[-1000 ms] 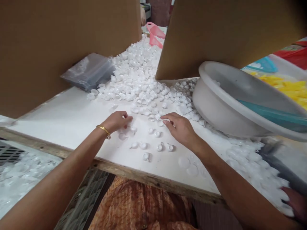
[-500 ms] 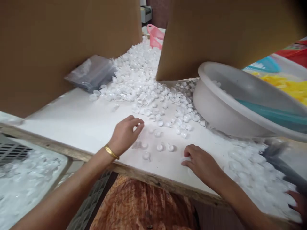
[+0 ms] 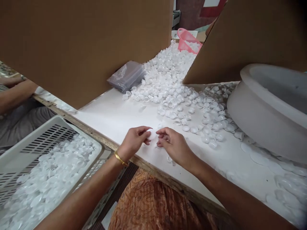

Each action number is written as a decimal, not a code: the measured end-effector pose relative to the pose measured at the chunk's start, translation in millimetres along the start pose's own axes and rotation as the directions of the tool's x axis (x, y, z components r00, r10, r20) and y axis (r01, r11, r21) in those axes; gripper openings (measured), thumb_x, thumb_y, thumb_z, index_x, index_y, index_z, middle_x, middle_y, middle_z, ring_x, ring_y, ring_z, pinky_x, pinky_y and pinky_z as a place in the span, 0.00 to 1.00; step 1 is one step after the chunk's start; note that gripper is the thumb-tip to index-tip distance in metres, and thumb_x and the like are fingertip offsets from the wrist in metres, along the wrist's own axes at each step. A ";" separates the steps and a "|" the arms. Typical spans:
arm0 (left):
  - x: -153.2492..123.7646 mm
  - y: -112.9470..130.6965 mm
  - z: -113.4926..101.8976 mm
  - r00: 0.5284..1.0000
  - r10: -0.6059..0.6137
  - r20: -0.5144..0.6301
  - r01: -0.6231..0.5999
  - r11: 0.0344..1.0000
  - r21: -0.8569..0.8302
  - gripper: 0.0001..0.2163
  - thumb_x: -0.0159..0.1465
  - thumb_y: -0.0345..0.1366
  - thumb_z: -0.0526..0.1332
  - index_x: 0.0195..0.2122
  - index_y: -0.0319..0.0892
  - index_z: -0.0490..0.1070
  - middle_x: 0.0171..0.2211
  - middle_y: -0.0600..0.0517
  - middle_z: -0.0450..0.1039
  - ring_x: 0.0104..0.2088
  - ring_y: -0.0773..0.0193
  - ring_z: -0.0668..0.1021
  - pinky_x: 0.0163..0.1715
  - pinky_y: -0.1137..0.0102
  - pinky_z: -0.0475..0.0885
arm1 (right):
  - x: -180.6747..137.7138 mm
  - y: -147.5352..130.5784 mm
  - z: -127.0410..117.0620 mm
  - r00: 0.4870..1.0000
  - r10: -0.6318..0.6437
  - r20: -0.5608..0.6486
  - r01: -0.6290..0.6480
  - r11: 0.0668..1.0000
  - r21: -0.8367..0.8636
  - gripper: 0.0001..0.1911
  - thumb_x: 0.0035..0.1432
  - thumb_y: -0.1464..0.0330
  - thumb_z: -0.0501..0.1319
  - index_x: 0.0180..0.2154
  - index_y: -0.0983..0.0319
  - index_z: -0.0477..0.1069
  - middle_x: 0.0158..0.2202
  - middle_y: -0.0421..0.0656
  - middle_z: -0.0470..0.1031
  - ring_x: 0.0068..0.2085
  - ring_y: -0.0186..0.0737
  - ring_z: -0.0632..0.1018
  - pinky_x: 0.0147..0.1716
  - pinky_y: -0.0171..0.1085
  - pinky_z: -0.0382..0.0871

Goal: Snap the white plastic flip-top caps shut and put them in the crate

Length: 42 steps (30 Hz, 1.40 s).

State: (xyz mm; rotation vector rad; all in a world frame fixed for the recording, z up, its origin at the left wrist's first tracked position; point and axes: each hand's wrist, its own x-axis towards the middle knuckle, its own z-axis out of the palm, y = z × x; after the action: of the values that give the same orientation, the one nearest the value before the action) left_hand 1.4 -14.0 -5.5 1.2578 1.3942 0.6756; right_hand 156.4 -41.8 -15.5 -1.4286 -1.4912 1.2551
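Note:
Over the table's near edge, my left hand (image 3: 135, 140) pinches a small round white plastic piece (image 3: 151, 134) between thumb and fingers. My right hand (image 3: 174, 145) is close against the piece's right side, its thumb and fingers drawn together; whether they grip anything is too small to make out. Beneath my right hand lies a loose white cup-shaped piece (image 3: 170, 160). Farther back spreads a large heap of similar small white pieces (image 3: 168, 76), some with a ring-like tab.
A slatted crate (image 3: 96, 153) of white pieces stands low at left. Cardboard panels (image 3: 83, 48) rise behind. A big pale basin (image 3: 259, 108) is on the right, with flat white pieces (image 3: 285, 191) nearby. A plastic-wrapped packet (image 3: 127, 76) and pink scoop (image 3: 187, 44) sit farther back. Another person's arm (image 3: 19, 92) shows at left.
My hands have come together from apart, and my left hand now holds a white piece. The view has swung left, showing more of the crate and another person's arm.

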 end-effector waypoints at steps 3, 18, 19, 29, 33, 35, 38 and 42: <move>10.8 -2.8 -16.5 0.996 -0.041 -0.075 0.042 0.999 0.003 0.12 0.53 0.34 0.62 0.37 0.34 0.72 0.22 0.56 0.70 0.19 0.70 0.74 0.24 0.74 0.68 | 10.7 -1.5 8.5 0.974 -0.224 -0.008 0.201 0.888 -0.413 0.12 0.55 0.77 0.54 0.41 0.62 0.69 0.39 0.44 0.72 0.38 0.37 0.75 0.39 0.38 0.69; 23.6 -17.2 -11.9 0.988 -0.149 0.037 0.152 0.983 -0.100 0.07 0.54 0.29 0.61 0.35 0.34 0.69 0.17 0.57 0.68 0.17 0.71 0.73 0.21 0.74 0.73 | 4.4 21.2 18.2 0.858 -0.457 0.233 0.434 0.406 -0.804 0.16 0.62 0.72 0.49 0.49 0.61 0.67 0.50 0.42 0.71 0.40 0.41 0.69 0.36 0.41 0.60; 23.6 -17.3 -13.2 0.987 -0.151 0.060 0.157 0.982 -0.106 0.07 0.54 0.29 0.61 0.34 0.35 0.68 0.17 0.57 0.68 0.17 0.71 0.73 0.21 0.74 0.72 | 4.7 21.0 18.6 0.854 -0.462 0.242 0.439 0.388 -0.810 0.16 0.62 0.72 0.49 0.50 0.61 0.67 0.49 0.44 0.71 0.40 0.42 0.69 0.35 0.41 0.60; 30.2 -5.1 -21.4 0.938 -0.247 0.243 0.246 0.969 0.031 0.11 0.55 0.32 0.60 0.40 0.36 0.67 0.13 0.57 0.67 0.13 0.70 0.71 0.14 0.76 0.69 | 6.4 16.8 20.3 0.813 -0.465 0.351 0.522 0.314 -0.793 0.18 0.59 0.76 0.51 0.51 0.67 0.65 0.44 0.51 0.72 0.43 0.45 0.68 0.35 0.42 0.61; 31.4 0.3 -20.2 0.919 -0.299 0.257 0.298 0.954 0.042 0.14 0.56 0.33 0.60 0.44 0.36 0.68 0.12 0.57 0.67 0.14 0.68 0.72 0.14 0.74 0.70 | 7.0 18.5 21.1 0.813 -0.465 0.351 0.524 0.319 -0.790 0.18 0.59 0.77 0.50 0.51 0.68 0.65 0.45 0.51 0.72 0.43 0.46 0.67 0.35 0.42 0.62; 32.5 0.3 -21.8 0.900 -0.336 0.277 0.344 0.939 0.021 0.17 0.57 0.34 0.60 0.47 0.36 0.68 0.14 0.56 0.68 0.15 0.67 0.74 0.16 0.73 0.71 | 7.6 19.7 21.5 0.809 -0.472 0.349 0.526 0.319 -0.789 0.18 0.59 0.77 0.49 0.50 0.70 0.66 0.45 0.51 0.72 0.44 0.46 0.67 0.36 0.42 0.62; 34.7 -3.6 -26.9 0.860 -0.385 0.334 0.415 0.910 -0.021 0.22 0.56 0.37 0.62 0.51 0.38 0.67 0.19 0.53 0.72 0.19 0.65 0.77 0.21 0.71 0.74 | 9.0 20.7 24.3 0.807 -0.479 0.345 0.529 0.327 -0.783 0.17 0.59 0.77 0.49 0.50 0.71 0.66 0.45 0.52 0.71 0.44 0.46 0.67 0.37 0.43 0.62; 32.3 -7.4 -28.7 0.863 -0.370 0.346 0.411 0.910 -0.051 0.26 0.54 0.40 0.63 0.54 0.39 0.65 0.22 0.50 0.75 0.20 0.64 0.78 0.22 0.70 0.75 | 7.8 15.5 32.9 0.832 -0.460 0.311 0.496 0.363 -0.789 0.15 0.61 0.75 0.49 0.47 0.70 0.68 0.42 0.52 0.72 0.42 0.46 0.68 0.37 0.44 0.63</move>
State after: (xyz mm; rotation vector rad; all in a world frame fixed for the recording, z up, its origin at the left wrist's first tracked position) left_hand -23.0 20.9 -15.9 0.8989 1.2532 0.2489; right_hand 128.8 -40.9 -40.4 -1.2950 -2.5163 0.0829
